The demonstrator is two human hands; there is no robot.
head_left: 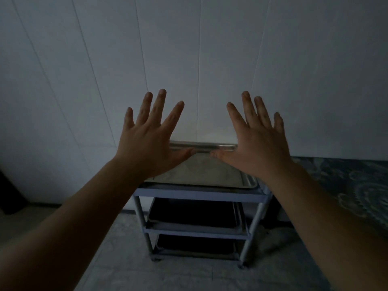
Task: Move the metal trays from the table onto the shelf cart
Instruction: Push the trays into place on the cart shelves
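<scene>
My left hand (pixel 147 141) hangs spread wide and empty, the right hand (pixel 256 141) likewise, above a metal tray (pixel 201 173) resting on the shelf cart (pixel 199 194) top tier, apparently just released; darker trays (pixel 193 215) fill lower shelves.

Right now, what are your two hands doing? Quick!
Left hand: open, fingers spread, holding nothing.
Right hand: open, fingers spread, holding nothing.

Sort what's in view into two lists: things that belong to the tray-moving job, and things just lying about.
Part of the job:
- shelf cart
- metal tray on the top shelf
- trays on the middle shelf
- left hand and right hand, both open and empty

Just there:
- patterned cloth surface at right
- dark object at far left
</scene>
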